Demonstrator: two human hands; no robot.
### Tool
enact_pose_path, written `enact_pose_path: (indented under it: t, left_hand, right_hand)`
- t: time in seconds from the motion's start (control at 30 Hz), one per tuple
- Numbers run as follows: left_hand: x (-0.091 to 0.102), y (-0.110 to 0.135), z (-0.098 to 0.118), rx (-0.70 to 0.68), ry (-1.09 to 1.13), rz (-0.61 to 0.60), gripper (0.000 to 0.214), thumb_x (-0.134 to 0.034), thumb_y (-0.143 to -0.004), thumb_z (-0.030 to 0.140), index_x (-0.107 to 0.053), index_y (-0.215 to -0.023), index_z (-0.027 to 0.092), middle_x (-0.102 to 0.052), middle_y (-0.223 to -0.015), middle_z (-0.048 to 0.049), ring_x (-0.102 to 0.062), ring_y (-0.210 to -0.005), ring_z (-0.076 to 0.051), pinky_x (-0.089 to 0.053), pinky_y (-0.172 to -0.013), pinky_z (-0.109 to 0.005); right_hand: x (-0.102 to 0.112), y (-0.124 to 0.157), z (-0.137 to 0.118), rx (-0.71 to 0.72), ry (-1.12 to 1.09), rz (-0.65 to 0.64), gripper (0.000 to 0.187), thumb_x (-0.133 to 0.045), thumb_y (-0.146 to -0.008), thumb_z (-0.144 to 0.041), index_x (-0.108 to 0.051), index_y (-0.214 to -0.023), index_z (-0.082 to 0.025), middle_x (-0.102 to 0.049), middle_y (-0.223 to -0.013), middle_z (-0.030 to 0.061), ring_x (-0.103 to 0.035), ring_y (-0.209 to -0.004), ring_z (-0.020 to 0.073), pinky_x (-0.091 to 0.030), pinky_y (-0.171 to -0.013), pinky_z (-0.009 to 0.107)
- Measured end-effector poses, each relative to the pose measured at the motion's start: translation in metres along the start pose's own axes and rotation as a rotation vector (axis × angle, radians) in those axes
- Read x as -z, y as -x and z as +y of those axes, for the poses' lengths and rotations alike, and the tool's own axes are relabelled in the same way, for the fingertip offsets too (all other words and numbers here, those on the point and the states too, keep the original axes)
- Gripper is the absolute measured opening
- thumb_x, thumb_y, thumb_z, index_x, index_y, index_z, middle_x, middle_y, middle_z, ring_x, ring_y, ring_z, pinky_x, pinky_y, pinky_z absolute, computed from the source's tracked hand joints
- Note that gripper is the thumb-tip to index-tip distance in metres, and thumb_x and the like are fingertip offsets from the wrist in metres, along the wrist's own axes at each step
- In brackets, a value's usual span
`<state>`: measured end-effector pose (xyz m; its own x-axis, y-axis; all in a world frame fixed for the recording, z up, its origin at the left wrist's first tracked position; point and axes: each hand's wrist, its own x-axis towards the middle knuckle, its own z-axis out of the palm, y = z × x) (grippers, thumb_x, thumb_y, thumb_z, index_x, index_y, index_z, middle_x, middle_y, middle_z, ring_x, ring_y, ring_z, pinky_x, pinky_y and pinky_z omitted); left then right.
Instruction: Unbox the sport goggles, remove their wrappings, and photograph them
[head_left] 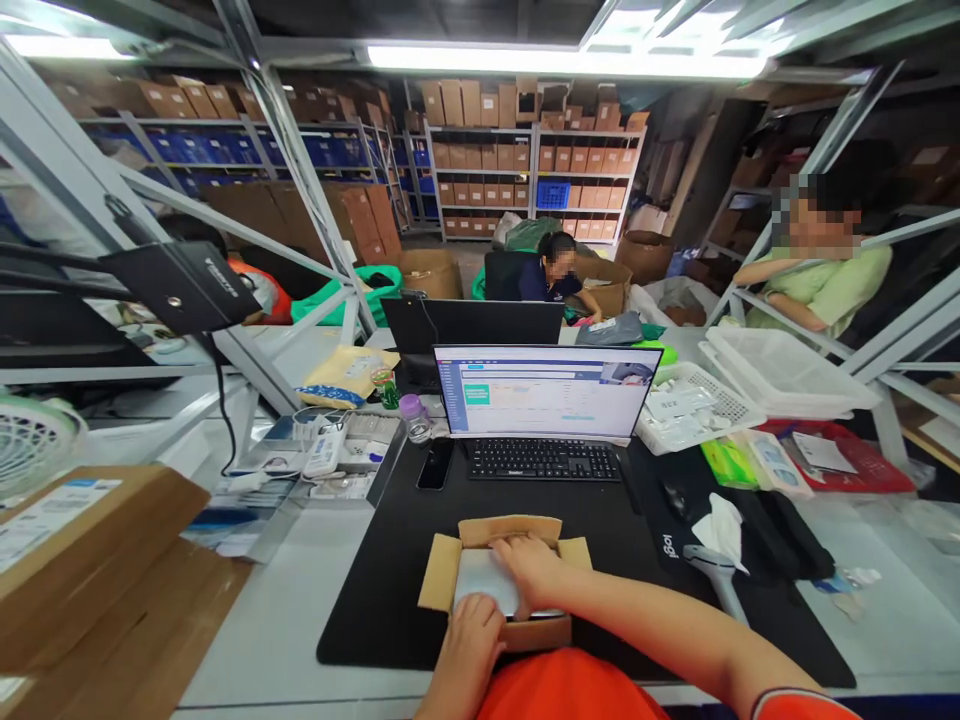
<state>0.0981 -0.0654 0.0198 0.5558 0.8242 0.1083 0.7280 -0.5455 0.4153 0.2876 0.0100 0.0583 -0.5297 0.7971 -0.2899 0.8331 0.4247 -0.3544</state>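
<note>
Pressing on a pale flat packet seated in an open cardboard carton, the right hand lies over its top and the left hand rests at its near edge; whether either grip truly closes on it cannot be told. Ahead of the grip lie a black desk mat, a black keyboard, and a lit monitor.

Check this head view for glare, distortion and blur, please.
Head view: the ceiling light glares white along the top; wide-angle distortion slants the metal shelf posts toward the edges; the left hand and right hand look sharp, without obvious motion blur.
</note>
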Motion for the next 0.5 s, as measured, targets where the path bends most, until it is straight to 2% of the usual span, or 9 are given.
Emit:
enact_pose_path:
  t: [0.07,0.13,0.17,0.2,0.23,0.27,0.37,0.43,0.5]
  left_hand:
    - [0.011,0.003,-0.009,0.089,0.093,0.251,0.031,-0.067,-0.084,0.02,-0.065,-0.114,0.026,-0.064,-0.123,-0.0109,-0.056,-0.12,-0.032,-0.041,-0.106,-0.048]
    - [0.026,0.001,-0.022,0.268,0.23,0.549,0.052,-0.073,-0.081,0.039,-0.057,-0.129,0.027,-0.055,-0.139,-0.0139,-0.046,-0.133,-0.037,-0.031,-0.115,-0.053]
    - [0.034,-0.001,-0.03,0.37,0.321,0.638,0.064,-0.074,-0.078,0.047,-0.052,-0.135,0.027,-0.05,-0.144,-0.0146,-0.041,-0.138,-0.039,-0.027,-0.118,-0.055]
    - [0.041,-0.004,-0.038,0.458,0.454,0.673,0.077,-0.075,-0.076,0.055,-0.046,-0.141,0.026,-0.045,-0.149,-0.0154,-0.037,-0.142,-0.04,-0.025,-0.119,-0.055]
    - [0.048,-0.009,-0.044,0.521,0.636,0.654,0.089,-0.073,-0.073,0.063,-0.04,-0.146,0.025,-0.041,-0.152,-0.017,-0.035,-0.143,-0.041,-0.025,-0.119,-0.056]
    - [0.052,-0.013,-0.05,0.564,0.836,0.582,0.1,-0.072,-0.069,0.069,-0.033,-0.15,0.025,-0.036,-0.156,-0.0179,-0.033,-0.144,-0.042,-0.027,-0.118,-0.057]
    - [0.057,-0.022,-0.053,0.598,1.317,0.252,0.115,-0.077,-0.062,0.072,-0.025,-0.154,0.027,-0.036,-0.158,-0.0178,-0.036,-0.144,-0.044,-0.035,-0.114,-0.056]
    - [0.055,-0.023,-0.046,0.631,1.466,0.081,0.112,-0.081,-0.064,0.062,-0.025,-0.155,0.027,-0.047,-0.152,-0.017,-0.043,-0.139,-0.043,-0.039,-0.111,-0.054]
    - [0.052,-0.02,-0.037,0.692,1.548,0.009,0.112,-0.084,-0.065,0.055,-0.023,-0.155,0.027,-0.055,-0.145,-0.0165,-0.051,-0.134,-0.042,-0.042,-0.109,-0.054]
  right_hand:
    - [0.006,0.006,0.013,-0.059,-0.157,0.11,0.113,-0.093,-0.045,-0.028,-0.041,-0.144,-0.013,-0.061,-0.129,0.0239,-0.06,-0.116,0.043,-0.046,-0.099,0.053]
    - [0.011,0.01,0.027,-0.105,-0.389,0.256,0.118,-0.094,-0.044,-0.034,-0.037,-0.146,-0.017,-0.061,-0.127,0.0198,-0.06,-0.115,0.039,-0.047,-0.099,0.051]
    - [0.012,0.012,0.031,-0.133,-0.529,0.325,0.118,-0.093,-0.044,-0.036,-0.036,-0.146,-0.018,-0.062,-0.124,0.0173,-0.062,-0.112,0.0361,-0.048,-0.098,0.049]
    - [0.013,0.012,0.033,-0.166,-0.681,0.377,0.117,-0.093,-0.045,-0.038,-0.036,-0.144,-0.019,-0.063,-0.12,0.0149,-0.063,-0.108,0.0331,-0.05,-0.096,0.047]
    - [0.013,0.013,0.033,-0.197,-0.841,0.413,0.113,-0.092,-0.046,-0.039,-0.036,-0.142,-0.019,-0.065,-0.116,0.013,-0.065,-0.104,0.0306,-0.051,-0.094,0.046]
    - [0.011,0.013,0.029,-0.224,-1.0,0.436,0.109,-0.092,-0.047,-0.04,-0.037,-0.139,-0.02,-0.066,-0.112,0.0115,-0.066,-0.1,0.029,-0.052,-0.091,0.045]
    - [0.002,0.015,0.008,-0.208,-1.399,0.454,0.092,-0.093,-0.048,-0.039,-0.044,-0.124,-0.023,-0.069,-0.107,0.0091,-0.069,-0.098,0.0282,-0.054,-0.089,0.044]
    - [-0.005,0.021,-0.006,-0.2,-1.544,0.454,0.083,-0.095,-0.047,-0.036,-0.048,-0.114,-0.023,-0.071,-0.105,0.0084,-0.069,-0.1,0.0297,-0.054,-0.091,0.045]
    - [-0.01,0.03,-0.014,-0.264,-1.608,0.439,0.076,-0.094,-0.049,-0.035,-0.049,-0.109,-0.023,-0.073,-0.103,0.0076,-0.069,-0.104,0.0306,-0.053,-0.094,0.046]
